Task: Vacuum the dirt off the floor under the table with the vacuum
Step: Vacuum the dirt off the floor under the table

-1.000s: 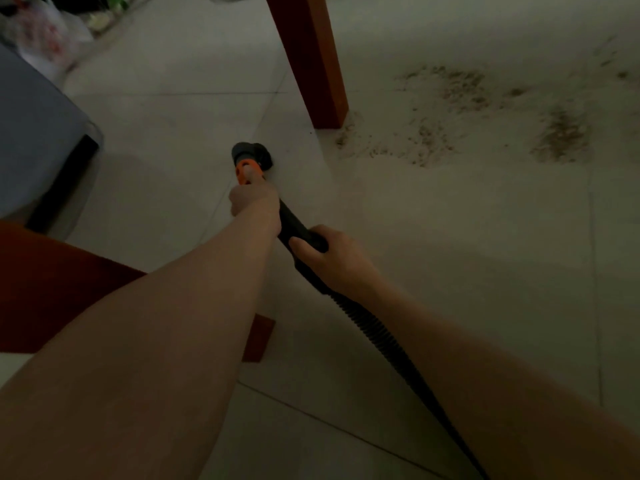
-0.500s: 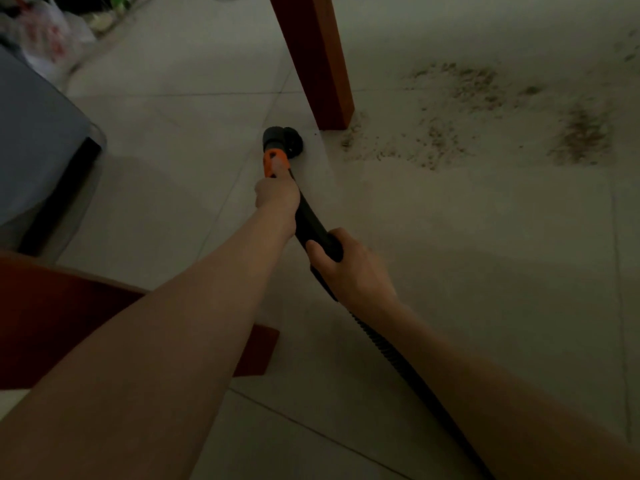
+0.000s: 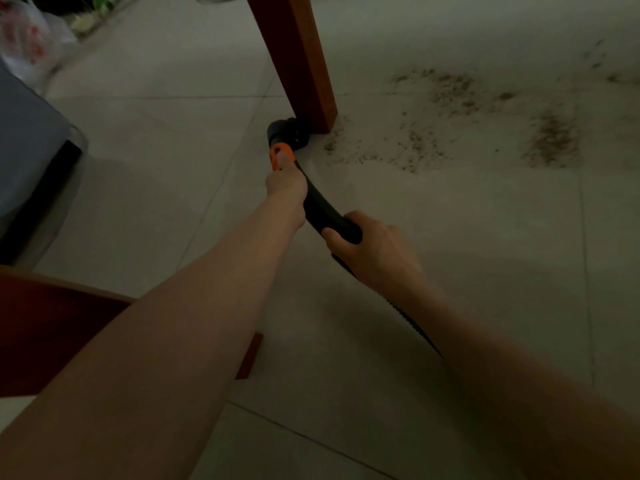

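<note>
Dim, pale tiled floor [image 3: 450, 237], strewn with grainy brown dirt [image 3: 550, 140] right of a square reddish wooden table leg [image 3: 301, 60]. Black curved vacuum wand [image 3: 320, 206] with orange collar and ribbed hose; round nozzle [image 3: 287, 133] now touching the leg's foot, nearer than before. Left hand [image 3: 285, 185] curled round the collar end, right hand [image 3: 374, 251] wrapped round the grip.

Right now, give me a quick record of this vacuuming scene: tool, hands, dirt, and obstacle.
tool: vacuum nozzle on the floor, against the table leg
left hand: grips the wand near the orange part
right hand: grips the black handle farther back
dirt: scattered right of the leg, not yet reached
</note>
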The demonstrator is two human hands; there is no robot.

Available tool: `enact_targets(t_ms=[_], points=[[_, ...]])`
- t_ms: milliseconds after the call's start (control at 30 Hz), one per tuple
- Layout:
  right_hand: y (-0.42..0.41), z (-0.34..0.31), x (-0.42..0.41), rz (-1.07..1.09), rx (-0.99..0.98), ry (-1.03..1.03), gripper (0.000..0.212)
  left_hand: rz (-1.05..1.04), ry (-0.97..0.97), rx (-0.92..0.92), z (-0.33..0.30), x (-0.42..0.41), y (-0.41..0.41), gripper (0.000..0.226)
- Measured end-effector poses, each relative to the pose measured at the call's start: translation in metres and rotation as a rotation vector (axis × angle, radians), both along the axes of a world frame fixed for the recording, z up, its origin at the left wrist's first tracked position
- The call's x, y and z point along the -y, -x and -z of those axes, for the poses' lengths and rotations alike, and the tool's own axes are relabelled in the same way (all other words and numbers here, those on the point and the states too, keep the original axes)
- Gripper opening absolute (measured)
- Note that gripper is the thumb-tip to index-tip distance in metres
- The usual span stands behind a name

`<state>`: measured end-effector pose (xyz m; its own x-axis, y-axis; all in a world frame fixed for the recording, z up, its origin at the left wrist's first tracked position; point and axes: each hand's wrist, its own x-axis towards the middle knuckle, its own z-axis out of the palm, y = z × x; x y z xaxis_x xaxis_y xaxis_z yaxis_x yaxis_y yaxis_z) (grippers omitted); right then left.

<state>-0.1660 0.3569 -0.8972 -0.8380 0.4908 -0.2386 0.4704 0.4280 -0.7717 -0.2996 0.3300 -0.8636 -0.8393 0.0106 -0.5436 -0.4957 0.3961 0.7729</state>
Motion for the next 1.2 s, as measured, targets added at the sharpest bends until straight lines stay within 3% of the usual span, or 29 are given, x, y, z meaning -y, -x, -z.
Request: enact_targets(t_ms=[333, 1200], points=[[-0.023, 0.003, 0.003, 0.129, -0.08, 0.158, 0.029, 0.104, 0.086, -0.054, 0.002, -0.015, -0.019, 0.057], [-0.051, -0.002, -0.013, 0.248, -0.16, 0.276, 0.023, 0.295, 0.15, -0.091, -0.016, -0.049, -0.051, 0.055]])
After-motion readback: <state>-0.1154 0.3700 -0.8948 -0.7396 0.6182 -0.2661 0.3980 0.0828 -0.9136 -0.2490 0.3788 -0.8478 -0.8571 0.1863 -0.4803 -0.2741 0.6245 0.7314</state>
